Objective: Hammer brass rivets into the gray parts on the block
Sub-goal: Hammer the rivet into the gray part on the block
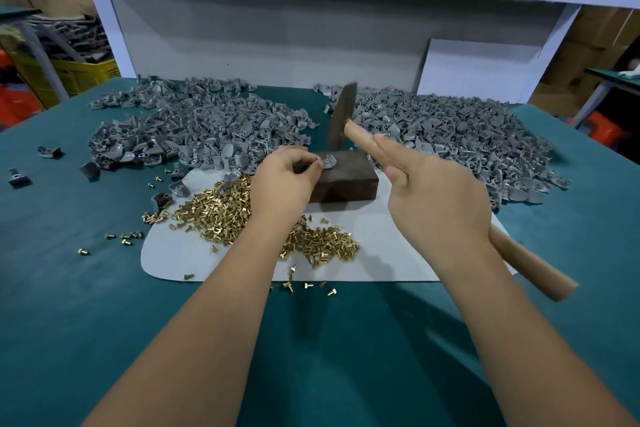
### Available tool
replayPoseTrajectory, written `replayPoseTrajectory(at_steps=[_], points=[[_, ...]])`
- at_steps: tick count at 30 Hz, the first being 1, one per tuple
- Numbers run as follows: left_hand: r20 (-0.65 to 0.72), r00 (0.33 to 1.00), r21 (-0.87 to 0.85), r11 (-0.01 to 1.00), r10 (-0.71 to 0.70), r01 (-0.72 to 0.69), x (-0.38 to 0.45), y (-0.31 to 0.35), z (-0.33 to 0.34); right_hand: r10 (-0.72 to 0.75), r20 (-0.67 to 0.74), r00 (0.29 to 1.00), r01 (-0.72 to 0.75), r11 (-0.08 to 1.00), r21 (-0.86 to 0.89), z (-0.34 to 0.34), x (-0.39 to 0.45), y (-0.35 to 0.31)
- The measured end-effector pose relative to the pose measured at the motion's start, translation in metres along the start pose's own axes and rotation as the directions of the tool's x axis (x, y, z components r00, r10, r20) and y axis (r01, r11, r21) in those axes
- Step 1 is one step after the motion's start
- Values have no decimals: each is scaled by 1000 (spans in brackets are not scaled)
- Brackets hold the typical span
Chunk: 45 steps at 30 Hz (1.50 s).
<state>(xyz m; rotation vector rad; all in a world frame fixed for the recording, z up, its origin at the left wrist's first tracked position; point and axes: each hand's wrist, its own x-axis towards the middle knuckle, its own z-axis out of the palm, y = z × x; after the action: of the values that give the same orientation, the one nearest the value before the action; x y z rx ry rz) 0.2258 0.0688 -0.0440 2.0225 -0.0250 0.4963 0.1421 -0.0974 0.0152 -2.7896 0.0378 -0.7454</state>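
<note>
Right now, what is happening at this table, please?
A person is riveting. The left hand pinches a gray part on the dark block, with a brass rivet standing in it. The right hand grips a hammer by its wooden handle, head raised above the block, index finger stretched along the handle. Loose rivets lie on a white sheet beside the block, and heaps of gray parts lie behind on the green table.

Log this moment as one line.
left hand: pinches gray metal part on dark block | right hand: holds wooden-handled hammer raised
</note>
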Motion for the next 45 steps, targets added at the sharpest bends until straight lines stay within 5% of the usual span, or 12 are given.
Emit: replayPoseTrajectory(at_steps=[3, 8, 12, 16, 21, 25, 30, 34, 41, 45], points=[[-8, 1000, 30, 999, 16, -16, 1, -2, 2, 10, -136, 991, -6, 1000, 30, -1, 0, -2], [14, 1000, -34, 999, 5, -5, 2, -5, 2, -28, 16, 999, 29, 997, -66, 4, -1, -2], [-3, 1000, 16, 1000, 16, -16, 4, -6, 4, -3, -152, 988, 5, 1000, 14, 2, -1, -3], [2, 1000, -29, 1000, 8, -7, 3, -8, 3, -43, 13, 999, 44, 995, -90, 5, -3, -2], [-23, 1000, 19, 1000, 9, -9, 3, -4, 4, -23, -135, 991, 20, 999, -26, 3, -5, -7], [-9, 1000, -22, 999, 26, -26, 1, -5, 2, -58, 7, 998, 58, 990, -125, 8, -3, -6], [-20, 1000, 15, 1000, 12, -12, 1, -1, 3, -28, -128, 991, 23, 999, -34, 8, -6, -8], [-3, 1000, -18, 1000, 4, -4, 1, -2, 2, -42, 2, 999, 42, 996, -85, 9, -3, -2], [62, 998, 37, 999, -5, 3, 0, 0, -3, 63, -113, 992, -46, 988, 146, 11, -2, 3], [93, 993, -17, 997, -73, 75, -1, 5, -12, 168, -51, 985, -152, 962, 229, 17, 2, 19]])
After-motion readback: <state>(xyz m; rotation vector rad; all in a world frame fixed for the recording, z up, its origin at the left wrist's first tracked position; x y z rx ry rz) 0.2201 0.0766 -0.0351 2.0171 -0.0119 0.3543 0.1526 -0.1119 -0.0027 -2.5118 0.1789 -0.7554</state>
